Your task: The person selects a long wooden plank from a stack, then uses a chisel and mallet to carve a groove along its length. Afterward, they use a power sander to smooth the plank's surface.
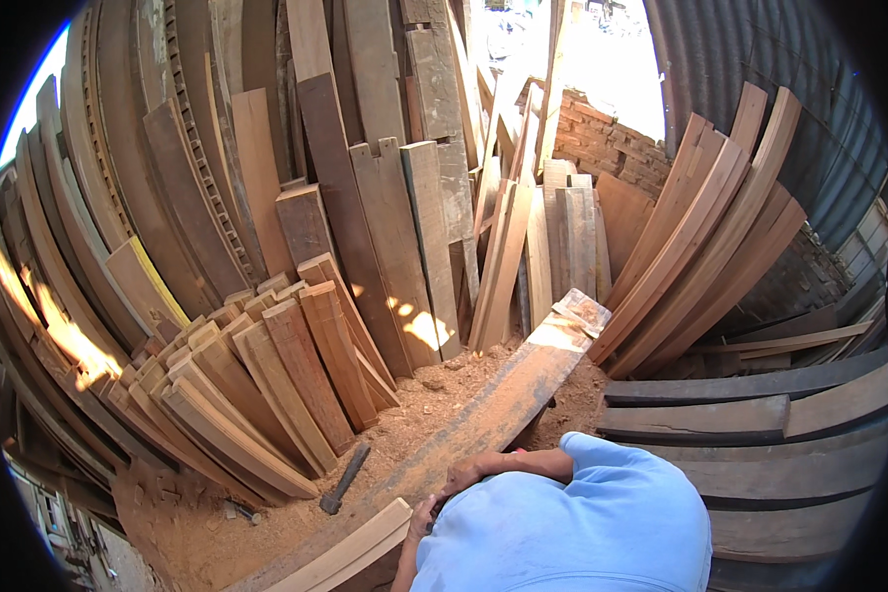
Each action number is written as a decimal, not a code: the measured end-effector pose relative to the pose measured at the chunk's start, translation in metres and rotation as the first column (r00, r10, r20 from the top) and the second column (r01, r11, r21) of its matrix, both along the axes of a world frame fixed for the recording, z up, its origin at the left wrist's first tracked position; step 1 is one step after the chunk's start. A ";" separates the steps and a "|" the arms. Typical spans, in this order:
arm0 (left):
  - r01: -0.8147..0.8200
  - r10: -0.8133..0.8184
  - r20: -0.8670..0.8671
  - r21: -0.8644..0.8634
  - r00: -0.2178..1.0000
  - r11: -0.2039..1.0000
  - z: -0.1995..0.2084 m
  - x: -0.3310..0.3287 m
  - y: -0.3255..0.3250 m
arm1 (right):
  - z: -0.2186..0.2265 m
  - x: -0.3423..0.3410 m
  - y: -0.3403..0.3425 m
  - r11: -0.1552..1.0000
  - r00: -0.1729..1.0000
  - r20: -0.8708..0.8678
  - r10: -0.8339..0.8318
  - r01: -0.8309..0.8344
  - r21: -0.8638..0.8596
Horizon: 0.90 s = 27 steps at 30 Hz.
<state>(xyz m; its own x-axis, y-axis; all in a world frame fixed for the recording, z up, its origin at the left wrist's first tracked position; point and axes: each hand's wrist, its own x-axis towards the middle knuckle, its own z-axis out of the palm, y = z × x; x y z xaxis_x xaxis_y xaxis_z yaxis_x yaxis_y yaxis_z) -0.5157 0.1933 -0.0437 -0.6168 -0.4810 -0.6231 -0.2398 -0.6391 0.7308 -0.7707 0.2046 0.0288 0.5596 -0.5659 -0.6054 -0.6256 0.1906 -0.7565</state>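
Note:
My right hand (461, 477) reaches in from the blue sleeve and rests low over a long, sawdust-covered plank (493, 395). Close by on its left is my left hand (423, 519), fingers bent beside the shirt front. Both hands look closed; the blue shirt hides most of what lies between and under them. Next to the left hand lie pale wood strips (360, 555). A hammer (345, 481) with a dark handle lies on the sawdust to the left. Farther left is a small metal tool (241, 511), too small to name.
Short wood pieces (256, 385) lean in rows at the left. Tall boards (365, 217) stand behind them. Reddish planks (691, 237) lean at the far right, above stacked dark beams (695, 418). A block (582, 312) sits on the plank's far end. Sawdust (454, 380) covers the ground.

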 end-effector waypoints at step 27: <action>-0.364 0.407 -0.217 0.212 0.887 0.907 0.011 -0.028 0.006 | -0.082 -0.016 0.003 0.935 0.949 0.103 -0.299 0.312 -0.166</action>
